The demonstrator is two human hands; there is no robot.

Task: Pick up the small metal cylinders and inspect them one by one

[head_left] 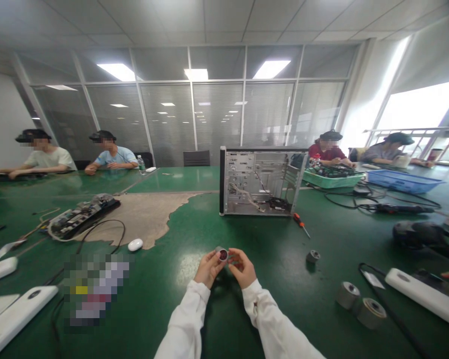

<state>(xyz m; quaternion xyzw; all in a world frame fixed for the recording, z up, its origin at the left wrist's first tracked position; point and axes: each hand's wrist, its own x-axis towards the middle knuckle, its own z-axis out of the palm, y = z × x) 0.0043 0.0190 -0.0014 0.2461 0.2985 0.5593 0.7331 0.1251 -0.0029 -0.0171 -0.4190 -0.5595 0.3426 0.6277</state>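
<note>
My left hand (208, 269) is closed around a small grey metal cylinder (222, 253), whose round open end faces me and shows dark red inside. Just to its right is my right hand (242, 268), with thumb and fingers apart and curved toward the cylinder. Whether its fingertips touch the rim, I cannot tell. Three similar grey cylinders lie to the right: a small one (313, 256) and two larger ones, one (347, 295) beside the other (371, 313). Beyond my hands stands an open computer case (262, 182), with a screwdriver (301, 224) at its lower right corner.
A circuit assembly (84, 217) and a white mouse-shaped object (135, 245) lie left on the green table (194, 224). At right are a green basket (333, 180), a blue basket (404, 180), cables and a white power strip (422, 296). Several people sit around the table.
</note>
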